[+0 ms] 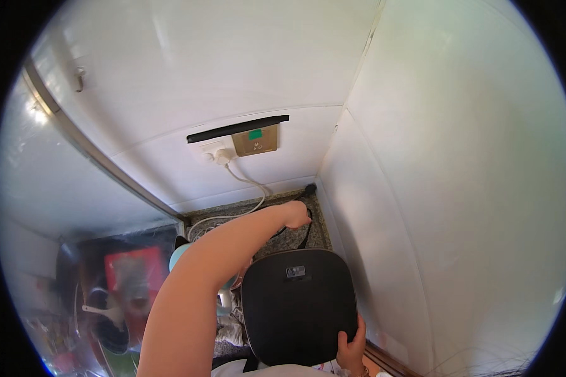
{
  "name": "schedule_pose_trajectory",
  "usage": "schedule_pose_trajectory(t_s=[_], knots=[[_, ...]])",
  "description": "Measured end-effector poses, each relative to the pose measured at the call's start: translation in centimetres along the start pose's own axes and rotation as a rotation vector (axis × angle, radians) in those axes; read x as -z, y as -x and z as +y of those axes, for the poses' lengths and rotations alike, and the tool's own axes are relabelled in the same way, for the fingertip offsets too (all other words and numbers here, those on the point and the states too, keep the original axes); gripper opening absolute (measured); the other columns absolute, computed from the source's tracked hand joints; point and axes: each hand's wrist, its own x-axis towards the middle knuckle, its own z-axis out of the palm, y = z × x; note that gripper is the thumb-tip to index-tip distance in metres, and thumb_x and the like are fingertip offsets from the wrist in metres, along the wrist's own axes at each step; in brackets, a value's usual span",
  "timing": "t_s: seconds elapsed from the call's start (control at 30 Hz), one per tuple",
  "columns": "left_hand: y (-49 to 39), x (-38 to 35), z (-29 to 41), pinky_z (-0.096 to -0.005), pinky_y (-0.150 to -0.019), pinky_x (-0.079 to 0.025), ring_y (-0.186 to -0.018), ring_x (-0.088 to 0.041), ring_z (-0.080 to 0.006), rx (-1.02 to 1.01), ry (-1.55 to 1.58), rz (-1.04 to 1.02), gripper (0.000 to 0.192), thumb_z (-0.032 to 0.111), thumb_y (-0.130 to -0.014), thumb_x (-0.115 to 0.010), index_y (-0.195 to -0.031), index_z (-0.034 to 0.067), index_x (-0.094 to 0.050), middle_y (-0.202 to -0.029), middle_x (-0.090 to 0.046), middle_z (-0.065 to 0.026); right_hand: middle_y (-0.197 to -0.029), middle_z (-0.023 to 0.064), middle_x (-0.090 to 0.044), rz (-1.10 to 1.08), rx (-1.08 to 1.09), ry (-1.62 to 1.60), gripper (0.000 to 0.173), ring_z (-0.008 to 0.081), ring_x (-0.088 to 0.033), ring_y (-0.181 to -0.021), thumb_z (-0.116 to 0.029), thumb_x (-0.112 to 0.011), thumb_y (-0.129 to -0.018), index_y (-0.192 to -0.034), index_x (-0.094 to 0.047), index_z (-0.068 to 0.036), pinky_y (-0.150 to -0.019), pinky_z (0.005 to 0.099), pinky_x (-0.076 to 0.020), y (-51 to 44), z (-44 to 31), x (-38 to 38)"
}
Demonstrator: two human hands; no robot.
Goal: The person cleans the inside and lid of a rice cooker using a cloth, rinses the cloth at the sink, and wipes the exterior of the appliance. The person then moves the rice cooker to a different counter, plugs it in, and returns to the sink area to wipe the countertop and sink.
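A black appliance [299, 306] with a rounded-square top stands in front of me in the corner. A small label sits near its far edge. My left hand [297, 215] reaches past it and is curled around a black power cord [306, 235], with the fingertips partly hidden. Behind that hand, the dark plug end [310, 189] of a black cord lies by the wall corner. At the near right corner of the appliance, my right hand [351, 346] grips the edge, thumb on top and fingers along the side.
A white plug [222, 156] with a pale cord [245, 180] is in a wall socket, beside a gold socket plate [257, 141] bearing green tape. White walls [453, 188] close in at right. A clear panel [89, 188] stands left, with kitchen items behind. A crumpled cloth [232, 332] lies beside the appliance.
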Motion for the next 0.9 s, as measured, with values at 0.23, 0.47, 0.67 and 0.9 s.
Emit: schedule_pose_trajectory(t_s=[0.23,0.47,0.67,0.9], knots=[[-7.1,-6.7,-0.7,-0.0497,-0.083,-0.053,-0.097,-0.067,-0.0354,-0.282,-0.363,-0.21,0.027,0.024,-0.097,-0.059,-0.099,0.003,-0.077,-0.103,-0.073,-0.0167,-0.142,0.0263,-0.051,0.071,-0.105,0.133,0.079,0.0321,-0.053,-0.126,-0.035,-0.074,-0.092,-0.156,-0.035,-0.012,-0.107,0.0398,-0.0418,2.0,3.8,-0.4],[-5.8,-4.7,2.5,-0.0484,-0.081,-0.057,-0.099,-0.069,-0.0342,0.271,0.223,-0.152,0.026,0.025,-0.091,-0.069,-0.103,0.003,-0.077,-0.107,-0.073,-0.0166,-0.141,0.0233,-0.051,0.088,-0.179,0.1,0.076,0.0332,-0.053,-0.123,-0.031,-0.07,-0.093,-0.154,-0.034,-0.005,-0.104,0.0416,-0.0435,1.5,4.5,-0.6],[-6.1,-7.5,2.9,-0.0462,-0.086,-0.057,-0.103,-0.07,-0.0332,0.409,0.315,-0.09,0.036,0.033,-0.085,-0.075,-0.104,0.002,-0.077,-0.108,-0.074,-0.0156,-0.141,0.0233,-0.051,0.032,-0.201,0.06,0.075,0.0331,-0.053,-0.123,-0.031,-0.07,-0.093,-0.154,-0.034,-0.004,-0.104,0.0416,-0.0433,0.4,4.3,-0.3],[-6.1,-6.3,0.5,-0.0441,-0.081,-0.059,-0.093,-0.072,-0.0282,0.373,0.64,-0.109,0.044,0.039,-0.082,-0.08,-0.094,-0.003,-0.074,-0.102,-0.073,-0.0168,-0.141,0.0232,-0.051,0.006,-0.235,0.03,0.075,0.0331,-0.053,-0.123,-0.03,-0.07,-0.093,-0.153,-0.034,-0.004,-0.104,0.0416,-0.0431,-0.3,3.9,0.0]])
